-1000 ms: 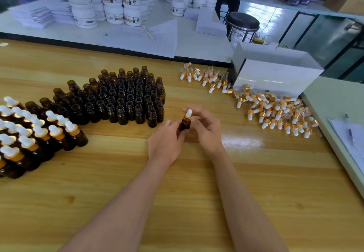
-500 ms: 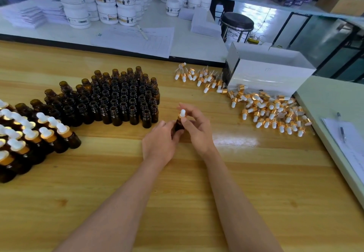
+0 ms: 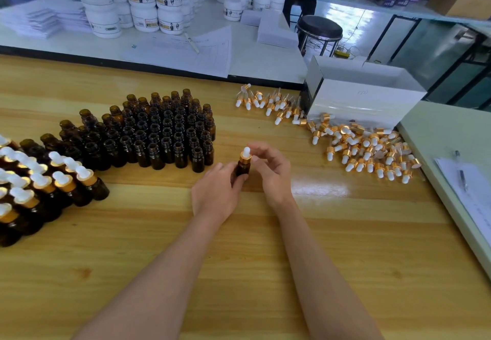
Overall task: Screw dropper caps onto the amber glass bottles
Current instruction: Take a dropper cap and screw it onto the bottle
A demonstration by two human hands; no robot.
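An amber glass bottle (image 3: 242,167) stands on the wooden table (image 3: 239,260) at the centre, with my left hand (image 3: 216,193) gripping its body. A gold dropper cap with a white bulb (image 3: 246,154) sits on its neck, and the fingers of my right hand (image 3: 273,171) pinch it from the right. Several uncapped amber bottles (image 3: 159,132) stand in rows just behind. Capped bottles (image 3: 39,183) are grouped at the far left. Loose dropper caps (image 3: 366,151) lie heaped to the right, with more of these caps (image 3: 268,103) farther back.
A white open box (image 3: 364,100) stands behind the cap heap. At the right edge lies a pale green board with papers and a pen (image 3: 461,169). Beyond the table are white jars (image 3: 138,2), sheets of paper and a black stool (image 3: 318,31).
My hands stay on the same bottle and cap. My right fingers have shifted on the cap, now lying more to its right side. The camera view has moved slightly.
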